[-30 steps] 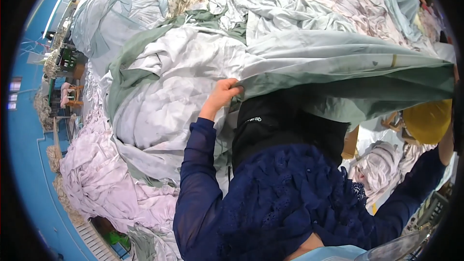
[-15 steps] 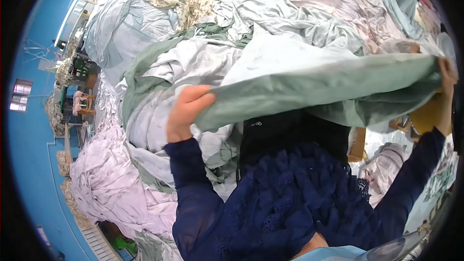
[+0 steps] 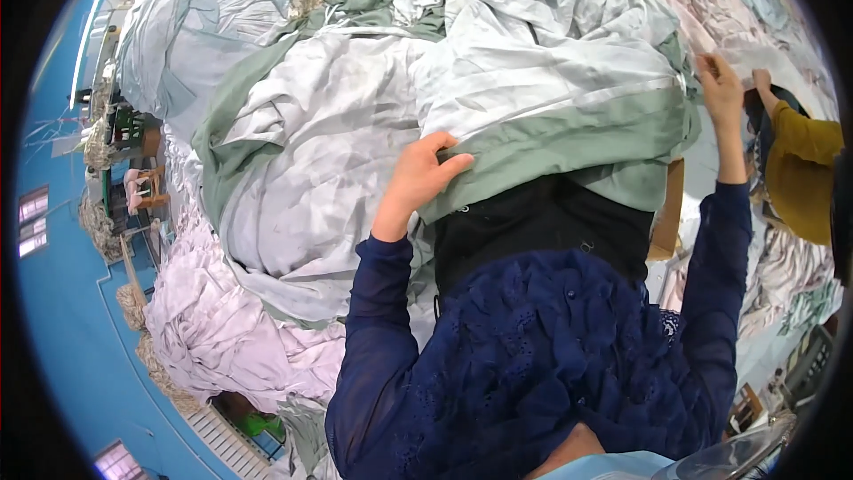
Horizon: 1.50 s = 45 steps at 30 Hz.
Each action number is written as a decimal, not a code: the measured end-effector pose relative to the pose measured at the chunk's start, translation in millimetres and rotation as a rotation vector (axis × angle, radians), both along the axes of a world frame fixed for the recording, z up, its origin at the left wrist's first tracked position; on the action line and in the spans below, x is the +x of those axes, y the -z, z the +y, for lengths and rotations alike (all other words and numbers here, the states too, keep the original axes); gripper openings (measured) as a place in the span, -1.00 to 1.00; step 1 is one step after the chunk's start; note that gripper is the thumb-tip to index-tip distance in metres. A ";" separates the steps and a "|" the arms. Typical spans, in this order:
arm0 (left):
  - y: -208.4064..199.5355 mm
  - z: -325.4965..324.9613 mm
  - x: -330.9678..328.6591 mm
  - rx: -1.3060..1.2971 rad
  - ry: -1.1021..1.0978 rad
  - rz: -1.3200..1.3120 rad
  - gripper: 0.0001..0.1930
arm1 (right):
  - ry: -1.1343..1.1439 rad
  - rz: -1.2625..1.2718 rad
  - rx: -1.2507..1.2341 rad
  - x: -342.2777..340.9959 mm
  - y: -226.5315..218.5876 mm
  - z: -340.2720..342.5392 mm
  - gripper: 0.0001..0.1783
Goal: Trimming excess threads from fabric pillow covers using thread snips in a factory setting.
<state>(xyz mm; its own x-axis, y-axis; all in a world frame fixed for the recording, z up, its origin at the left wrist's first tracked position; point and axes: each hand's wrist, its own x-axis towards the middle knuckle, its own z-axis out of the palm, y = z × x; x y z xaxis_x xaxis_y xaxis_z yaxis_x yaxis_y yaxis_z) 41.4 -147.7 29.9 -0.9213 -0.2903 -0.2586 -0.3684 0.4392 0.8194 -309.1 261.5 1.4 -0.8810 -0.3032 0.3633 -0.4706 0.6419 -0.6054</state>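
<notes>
Two hands, one green-edged cloth (image 3: 569, 138), spread at twelve o'clock from the black garment (image 3: 542, 231)!
Head view: its long axis runs eight to two o'clock. The left hand (image 3: 422, 180), nearer, touches its left end, thumb and forefinger parted; whether hidden fingers grip, can't tell. From the right hand (image 3: 721, 89), just beside, the cloth lies toward eight; those fingertips' hold is unclear.

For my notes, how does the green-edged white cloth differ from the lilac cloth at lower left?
The green-edged white cloth is two-toned; the lilac cloth looks one colour. The white cloth lies spread out, left hand at it; the lilac cloth is bunched. Both are creased.
</notes>
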 end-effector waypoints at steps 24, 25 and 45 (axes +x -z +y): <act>31.5 53.1 -49.1 -0.223 -0.022 0.446 -0.88 | -0.531 -0.427 -0.262 206.0 -5.1 -208.9 -0.77; 32.1 53.3 -48.0 -0.219 -0.025 0.443 -0.88 | -0.532 -0.431 -0.258 206.8 -3.7 -208.7 -0.77; 39.6 56.2 -42.1 -0.541 0.086 0.829 -0.80 | -0.384 -0.585 -0.341 235.7 -14.6 -200.3 -0.90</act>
<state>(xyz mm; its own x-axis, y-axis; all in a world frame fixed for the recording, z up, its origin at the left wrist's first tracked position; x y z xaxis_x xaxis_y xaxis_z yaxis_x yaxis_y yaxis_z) -0.7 -91.5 -9.7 -0.7742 -0.1033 0.6245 0.2809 0.8281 0.4852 -73.4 61.2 16.0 -0.8141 -0.5807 0.0002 -0.1658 0.2320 -0.9585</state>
